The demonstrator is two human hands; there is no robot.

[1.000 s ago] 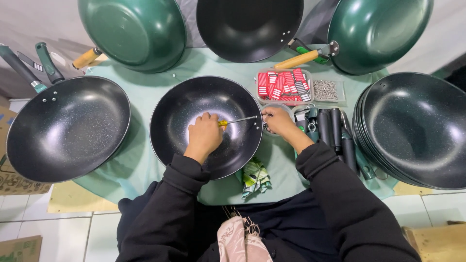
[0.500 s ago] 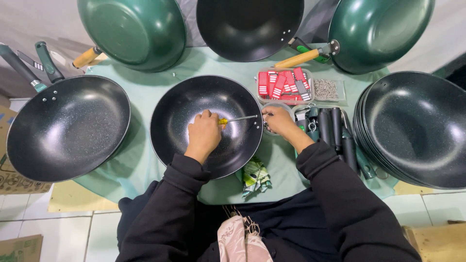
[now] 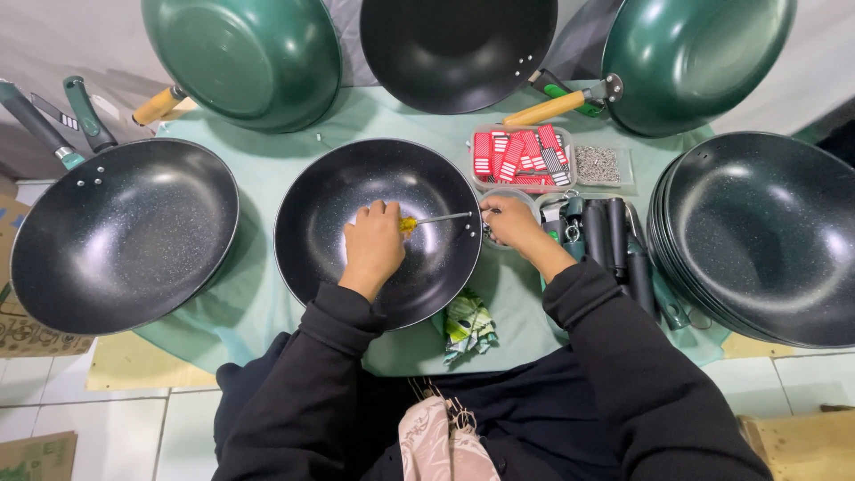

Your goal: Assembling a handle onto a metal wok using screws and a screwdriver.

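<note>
screwdriver [image 3: 432, 220] lies level in the closed left hand [image 3: 374, 245], tip toward the wok [image 3: 378, 233] rim, where the right hand [image 3: 512, 221] pinches.

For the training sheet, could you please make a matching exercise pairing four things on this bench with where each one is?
Things:
1. screwdriver
2. stack of black pans
3. tray of red packets
4. patterned cloth

Places:
A. at the table's right edge
B. under the near rim of the middle wok
C. in the left hand, inside the middle wok
D. beyond the right hand

Pairs: 1-C, 2-A, 3-D, 4-B
</note>
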